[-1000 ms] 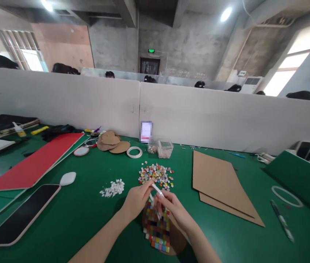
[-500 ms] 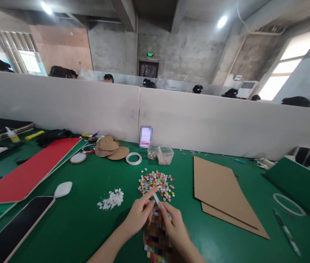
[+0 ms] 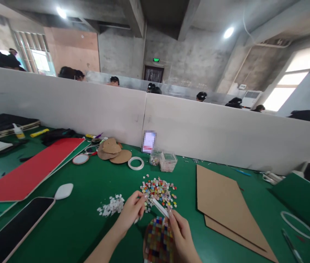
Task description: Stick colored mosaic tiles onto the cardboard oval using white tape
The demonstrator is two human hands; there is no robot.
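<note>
My right hand (image 3: 180,228) is closed on a slim white strip (image 3: 160,207), which points up and left toward my left hand. My left hand (image 3: 133,211) has its thumb and index finger pinched close to the strip's far end; whatever lies between those fingertips is too small to make out. Just beyond both hands spreads a heap of small coloured mosaic tiles (image 3: 159,188). Below them lies a round board covered in coloured tiles (image 3: 157,239), partly hidden by my right hand. Left of my left hand is a pile of white scraps (image 3: 112,205).
Cardboard sheets (image 3: 226,204) lie at the right. Behind the tiles stand a clear plastic box (image 3: 168,162), a white ring (image 3: 136,163) and a lit phone (image 3: 149,141). Cardboard discs (image 3: 122,156), a red board (image 3: 34,168) and a long black panel (image 3: 18,226) occupy the left.
My left hand has moved left, away from my right hand, and its index finger has gone from stretched to bent. More of the white strip and the tiled board shows. The view has shifted slightly.
</note>
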